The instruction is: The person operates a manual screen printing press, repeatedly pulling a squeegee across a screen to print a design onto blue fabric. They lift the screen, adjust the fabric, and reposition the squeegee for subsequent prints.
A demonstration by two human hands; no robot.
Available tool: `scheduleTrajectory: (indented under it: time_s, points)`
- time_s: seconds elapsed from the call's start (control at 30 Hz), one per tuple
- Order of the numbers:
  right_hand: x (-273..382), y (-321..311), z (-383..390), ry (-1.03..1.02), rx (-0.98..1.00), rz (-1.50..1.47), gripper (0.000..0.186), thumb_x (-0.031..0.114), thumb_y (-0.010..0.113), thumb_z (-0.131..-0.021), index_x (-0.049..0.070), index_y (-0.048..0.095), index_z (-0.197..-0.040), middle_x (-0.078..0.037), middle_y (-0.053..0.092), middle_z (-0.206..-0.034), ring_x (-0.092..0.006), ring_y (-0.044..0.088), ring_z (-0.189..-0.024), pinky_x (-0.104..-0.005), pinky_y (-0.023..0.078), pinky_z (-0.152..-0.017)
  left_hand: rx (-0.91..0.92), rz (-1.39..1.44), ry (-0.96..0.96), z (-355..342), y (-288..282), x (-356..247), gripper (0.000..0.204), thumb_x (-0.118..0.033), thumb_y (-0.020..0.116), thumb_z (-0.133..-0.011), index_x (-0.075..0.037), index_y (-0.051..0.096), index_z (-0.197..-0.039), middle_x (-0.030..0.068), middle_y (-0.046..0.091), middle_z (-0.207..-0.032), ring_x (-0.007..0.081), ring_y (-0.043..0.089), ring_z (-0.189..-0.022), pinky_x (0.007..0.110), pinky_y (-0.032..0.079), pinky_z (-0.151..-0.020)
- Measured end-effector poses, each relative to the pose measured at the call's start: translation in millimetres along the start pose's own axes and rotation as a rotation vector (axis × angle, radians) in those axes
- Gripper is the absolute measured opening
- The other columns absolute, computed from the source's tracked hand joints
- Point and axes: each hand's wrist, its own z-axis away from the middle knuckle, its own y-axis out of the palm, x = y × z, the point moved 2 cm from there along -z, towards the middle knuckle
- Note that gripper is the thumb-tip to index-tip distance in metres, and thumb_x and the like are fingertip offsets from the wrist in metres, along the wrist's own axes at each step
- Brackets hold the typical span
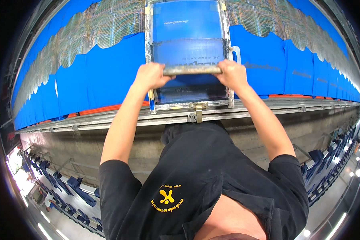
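My left hand (150, 77) and my right hand (232, 75) are closed around the two ends of a long squeegee (192, 71). It lies crosswise over a screen printing frame (149, 48), against the see-through mesh (188, 48). Dark ink (194, 93) covers the near part of the mesh, between the squeegee and the frame's near bar. Under the frame lies blue fabric (112, 76), partly visible through the mesh. Faint lettering shows on the mesh and on the cloth pieces to the right. My thumbs are partly hidden behind the bar.
A white handle (236, 55) juts from the frame's right side. At its near edge a metal clamp (199, 112) meets the long rail (268, 109) along the table. More blue cloth pieces (300, 74) line the table. Behind me, dark garments (82, 191) hang over racks.
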Motion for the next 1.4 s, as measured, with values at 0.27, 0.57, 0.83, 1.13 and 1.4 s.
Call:
scheduleTrajectory:
  time_s: [0.27,0.57,0.83,1.13,1.4]
  points:
    - [-71,24,-115,0.014,-0.018,0.073,0.047,0.052,0.089,-0.078,0.009,0.072,-0.083,-0.007,0.070,-0.082,-0.0298,0.073,-0.084,-0.0454,0.059,-0.072,-0.034,-0.022,-0.034,-130,-28,44,0.065,-0.069,0.075,-0.085,-0.005,0.080,-0.095,0.0200,0.078,-0.090,0.0412,0.075,-0.090,0.051,0.060,-0.079]
    - [-68,48,-117,0.071,-0.089,0.193,0.045,0.054,0.092,-0.073,0.014,0.072,-0.079,-0.002,0.068,-0.077,-0.0261,0.072,-0.078,-0.0416,0.058,-0.063,0.024,0.015,-0.107,-134,-27,43,0.068,-0.071,0.080,-0.077,-0.006,0.080,-0.095,0.0169,0.079,-0.092,0.0368,0.077,-0.093,0.048,0.061,-0.080]
    - [-35,53,-26,0.058,-0.087,0.102,0.034,0.035,0.094,-0.067,0.016,0.073,-0.086,-0.001,0.068,-0.084,-0.0251,0.071,-0.081,-0.0403,0.058,-0.069,-0.043,0.055,-0.117,-47,23,9,0.062,-0.061,0.085,-0.075,-0.008,0.079,-0.105,0.0141,0.077,-0.107,0.0361,0.075,-0.099,0.049,0.060,-0.083]
    - [15,40,78,0.050,-0.032,0.060,0.034,0.030,0.093,-0.064,0.015,0.069,-0.083,-0.002,0.063,-0.088,-0.0245,0.068,-0.086,-0.0401,0.055,-0.073,-0.091,0.101,-0.079,50,68,-22,0.055,-0.052,0.088,-0.074,-0.006,0.080,-0.102,0.0152,0.078,-0.103,0.0368,0.075,-0.098,0.048,0.061,-0.085]
    - [-15,1,-25,-0.026,-0.023,0.056,0.050,0.056,0.089,-0.073,0.009,0.072,-0.075,-0.008,0.069,-0.075,-0.0315,0.073,-0.075,-0.0458,0.058,-0.064,0.046,0.022,-0.046,-19,-9,8,0.066,-0.072,0.075,-0.084,-0.007,0.081,-0.089,0.0195,0.079,-0.089,0.0404,0.076,-0.090,0.051,0.061,-0.080]
